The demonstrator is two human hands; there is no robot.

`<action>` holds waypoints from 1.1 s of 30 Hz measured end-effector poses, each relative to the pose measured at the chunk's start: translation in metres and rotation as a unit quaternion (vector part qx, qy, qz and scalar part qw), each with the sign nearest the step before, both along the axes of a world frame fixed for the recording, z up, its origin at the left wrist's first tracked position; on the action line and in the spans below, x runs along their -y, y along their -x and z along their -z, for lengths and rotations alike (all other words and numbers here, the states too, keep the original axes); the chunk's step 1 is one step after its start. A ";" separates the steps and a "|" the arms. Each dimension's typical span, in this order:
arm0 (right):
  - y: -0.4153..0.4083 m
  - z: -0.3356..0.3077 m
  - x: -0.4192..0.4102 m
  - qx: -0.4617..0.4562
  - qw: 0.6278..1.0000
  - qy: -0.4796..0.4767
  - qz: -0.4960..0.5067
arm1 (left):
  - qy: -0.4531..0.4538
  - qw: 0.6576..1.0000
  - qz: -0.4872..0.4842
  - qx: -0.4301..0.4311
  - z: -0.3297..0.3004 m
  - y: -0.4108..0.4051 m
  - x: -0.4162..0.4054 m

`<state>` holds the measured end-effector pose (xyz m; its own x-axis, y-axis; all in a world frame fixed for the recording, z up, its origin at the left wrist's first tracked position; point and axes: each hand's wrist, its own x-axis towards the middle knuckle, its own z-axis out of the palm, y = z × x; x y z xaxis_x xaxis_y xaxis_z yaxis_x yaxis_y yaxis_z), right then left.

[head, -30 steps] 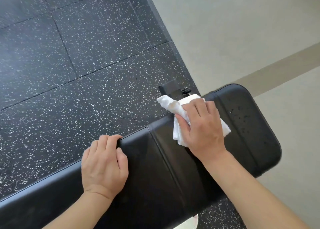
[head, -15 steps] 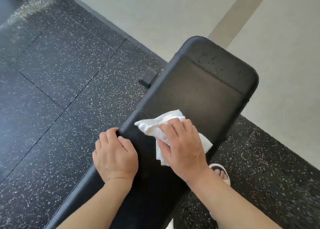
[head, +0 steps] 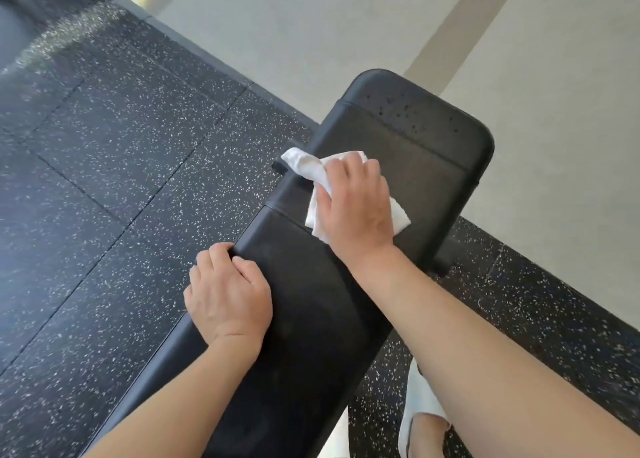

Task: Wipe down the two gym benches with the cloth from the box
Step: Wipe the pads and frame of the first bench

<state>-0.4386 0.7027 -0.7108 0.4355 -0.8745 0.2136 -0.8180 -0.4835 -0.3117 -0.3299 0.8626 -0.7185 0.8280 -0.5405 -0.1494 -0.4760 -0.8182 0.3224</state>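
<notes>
Cloth (head: 313, 170) mostly hidden under right hand (head: 356, 208).

You see a black padded vinyl bench (head: 398, 152), smooth and matt; a soft white cloth (head: 313, 170); rough black white-speckled rubber floor tiles (head: 121, 152).
</notes>
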 end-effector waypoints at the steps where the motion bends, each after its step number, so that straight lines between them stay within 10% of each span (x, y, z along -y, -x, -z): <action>1: -0.008 -0.002 -0.014 0.007 1.000 -0.007 -0.019 | 0.001 1.000 0.001 0.000 -0.001 0.000 0.000; 9: 0.053 -0.003 -0.082 0.021 0.973 0.004 -0.232 | 0.007 1.000 0.002 -0.027 0.001 -0.005 -0.006; 18: 0.138 0.011 0.016 0.091 0.995 0.014 0.025 | 0.053 0.974 0.218 -0.030 -0.021 0.004 -0.008; 25: 0.121 0.015 -0.057 0.187 0.978 -0.049 0.081 | 0.084 0.915 0.396 -0.005 -0.034 0.040 0.083; 33: 0.145 0.037 -0.122 0.364 0.891 -0.188 0.196 | 0.085 0.879 0.464 0.066 -0.005 0.093 0.136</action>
<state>-0.5838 0.8252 -0.7478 -0.0526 -0.9983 -0.0252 -0.4167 0.0449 -0.9079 -0.4224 0.7270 -0.7137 0.0230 -0.9977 0.0631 -0.9554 -0.0034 0.2952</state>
